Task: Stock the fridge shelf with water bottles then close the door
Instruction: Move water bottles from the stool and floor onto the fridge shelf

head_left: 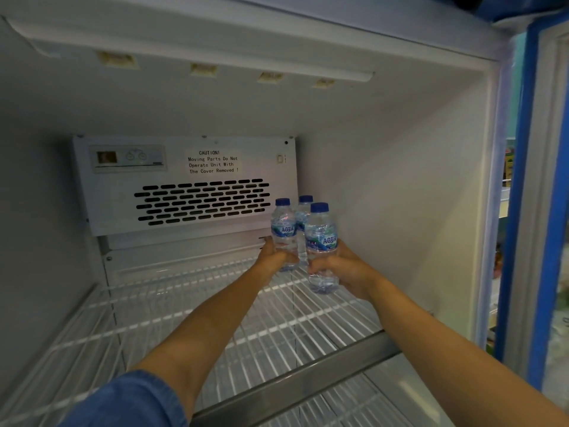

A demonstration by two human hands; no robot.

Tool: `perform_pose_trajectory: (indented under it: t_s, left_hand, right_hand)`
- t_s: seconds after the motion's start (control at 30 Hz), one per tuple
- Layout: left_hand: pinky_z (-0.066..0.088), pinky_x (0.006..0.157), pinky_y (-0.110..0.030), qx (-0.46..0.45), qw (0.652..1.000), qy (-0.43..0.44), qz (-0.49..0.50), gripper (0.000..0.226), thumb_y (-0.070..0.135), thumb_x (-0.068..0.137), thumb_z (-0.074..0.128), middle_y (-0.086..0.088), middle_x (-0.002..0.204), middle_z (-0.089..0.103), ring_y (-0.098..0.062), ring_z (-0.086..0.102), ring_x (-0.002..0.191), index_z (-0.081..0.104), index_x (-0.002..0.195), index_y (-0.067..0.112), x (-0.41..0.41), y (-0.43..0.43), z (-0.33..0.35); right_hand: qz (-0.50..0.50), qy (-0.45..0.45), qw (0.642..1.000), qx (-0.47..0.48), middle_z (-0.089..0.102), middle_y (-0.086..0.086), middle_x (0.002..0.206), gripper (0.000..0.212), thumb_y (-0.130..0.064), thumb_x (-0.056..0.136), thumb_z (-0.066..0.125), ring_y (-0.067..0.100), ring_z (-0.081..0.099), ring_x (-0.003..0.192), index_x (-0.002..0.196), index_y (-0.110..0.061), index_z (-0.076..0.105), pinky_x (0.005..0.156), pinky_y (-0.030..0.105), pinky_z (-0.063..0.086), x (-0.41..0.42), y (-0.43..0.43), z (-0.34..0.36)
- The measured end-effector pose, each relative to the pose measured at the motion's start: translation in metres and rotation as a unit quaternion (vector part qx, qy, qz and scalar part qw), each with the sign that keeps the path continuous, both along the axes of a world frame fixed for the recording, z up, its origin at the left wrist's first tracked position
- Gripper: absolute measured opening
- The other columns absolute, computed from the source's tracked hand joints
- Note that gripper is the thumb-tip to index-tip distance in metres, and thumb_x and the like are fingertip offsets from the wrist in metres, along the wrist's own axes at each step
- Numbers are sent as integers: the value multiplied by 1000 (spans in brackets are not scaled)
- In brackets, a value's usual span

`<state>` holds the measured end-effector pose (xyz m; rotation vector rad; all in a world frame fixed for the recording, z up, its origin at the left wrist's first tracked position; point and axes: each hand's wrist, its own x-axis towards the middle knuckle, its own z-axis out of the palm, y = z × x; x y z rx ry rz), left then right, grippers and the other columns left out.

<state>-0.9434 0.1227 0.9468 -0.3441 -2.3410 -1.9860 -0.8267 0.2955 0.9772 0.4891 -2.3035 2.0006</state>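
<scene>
Three small clear water bottles with blue caps and blue labels are at the back right of the white wire fridge shelf. My left hand grips the left bottle low on its body. My right hand grips the front right bottle, which looks slightly raised above the wires. The third bottle stands behind and between them, mostly hidden. Both arms reach deep into the fridge.
A vented white fan cover with a caution label fills the back wall. The fridge's right wall is close beside the bottles. The blue-framed glass door stands open at the right. A metal rail edges the shelf front.
</scene>
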Motion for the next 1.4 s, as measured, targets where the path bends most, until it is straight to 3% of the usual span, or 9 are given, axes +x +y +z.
perform_pose_trajectory:
  t_s: [0.27,0.43,0.5,0.63,0.7,0.83,1.0,1.27,1.4]
  left_hand:
    - [44,101,-39,-92,993,-18,72,80,6,70,80,-8,127,50,-26,50,120,32,134,3,68,-4,38]
    - [47,93,-35,-111,992,2,62,43,4,79,65,-13,118,58,-26,56,107,51,120,2,130,-14,79]
    - [48,91,-34,-97,994,7,40,36,4,82,61,-16,117,61,-28,59,108,55,117,3,153,-15,83]
    - [52,80,-29,-68,998,5,11,31,11,87,62,-6,103,67,-19,64,94,56,117,6,178,-6,74]
    - [52,77,-28,-48,999,-2,22,31,12,84,67,0,99,66,-16,63,91,56,113,12,178,-1,65]
    - [51,95,-43,-42,998,3,52,53,12,74,79,-10,116,67,-25,64,104,57,123,8,170,12,44]
    - [46,81,-29,-49,985,44,157,55,10,77,76,-3,114,61,-17,56,99,50,125,6,164,12,35]
    - [41,92,-31,-52,976,30,208,55,7,78,75,-12,128,58,-27,54,117,50,126,4,128,-28,50]
    - [42,104,-44,-20,981,2,195,57,8,78,75,-9,128,57,-27,53,119,48,128,7,109,-27,46]
  right_hand:
    - [-14,-8,1000,5,67,21,113,82,-16,47,80,39,63,107,124,-8,53,95,59,48,-1,-1,-3]
    - [-1,4,1000,-23,67,11,118,100,-27,41,92,27,66,107,130,-11,49,94,49,53,2,-7,-6]
    - [24,12,999,-30,67,12,120,95,-26,49,92,27,66,109,132,-11,48,94,45,53,15,-19,-1]
    - [51,30,998,5,64,7,119,51,-17,70,84,25,62,111,112,-25,55,97,41,51,36,-41,4]
    - [83,1,996,22,65,10,120,60,-19,66,85,25,62,113,118,-17,57,101,44,48,35,-38,4]
    - [92,-21,973,212,62,6,120,60,-11,74,81,18,58,112,125,-7,50,98,32,48,39,-13,10]
    - [119,-36,865,486,15,-2,161,82,-57,91,51,19,22,145,154,-20,14,116,30,20,42,13,7]
    - [130,-21,845,519,6,-4,162,82,-64,90,43,18,14,148,154,-25,10,120,32,12,33,18,5]
    - [131,-17,843,522,8,-3,162,82,-64,90,43,18,14,148,154,-25,11,119,31,12,27,18,1]
